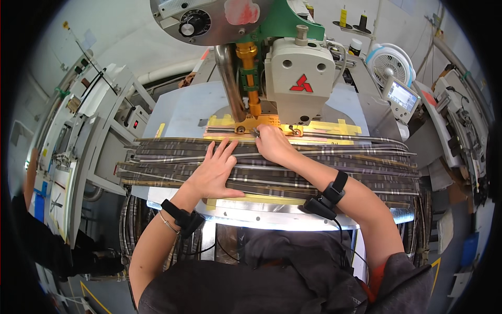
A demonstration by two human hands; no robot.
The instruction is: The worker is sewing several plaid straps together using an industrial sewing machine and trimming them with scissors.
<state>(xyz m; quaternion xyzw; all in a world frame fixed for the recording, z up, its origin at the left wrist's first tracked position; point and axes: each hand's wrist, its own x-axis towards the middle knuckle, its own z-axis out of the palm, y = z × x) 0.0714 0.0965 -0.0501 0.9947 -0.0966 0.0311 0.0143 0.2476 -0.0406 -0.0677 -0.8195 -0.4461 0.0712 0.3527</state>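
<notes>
Head cam, from my remote desk: nearest, on the near side of the strip bundle, I see the worker's dark top [261,285], w/ 2 bare forearms reaching past it. Each wrist has a black strapped-on unit: L band [180,217], R band [334,193]. Just nearer than the bundle runs the pale table's curved front edge [246,220].

Next, the strip bundle [261,175] itself: many long, thin dark strips w/ lighter streaks, laid side by side, running L to R beneath both hands. L hand [213,170] rests on the bundle, left of its middle, palm down, open, fingers spread. R hand [274,145] is over the bundle's far edge, near its middle, fingers curled, thumb & index pinching a small metallic piece [255,132]; mostly hidden, so I can't tell what kind.

Just beyond the bundle: a gold-coloured plate w/ yellow tape [334,127]. Farther beyond the bundle's middle stand a bent metal tube [227,78], a brass-coloured column [251,83] & an off-white machine head [285,97], in order L to R. Past the bundle's R end: a lit control screen [402,97], then a white-&-blue fan [389,69], then a yellow thread cone [343,17] & black thread cone [363,22].
</notes>
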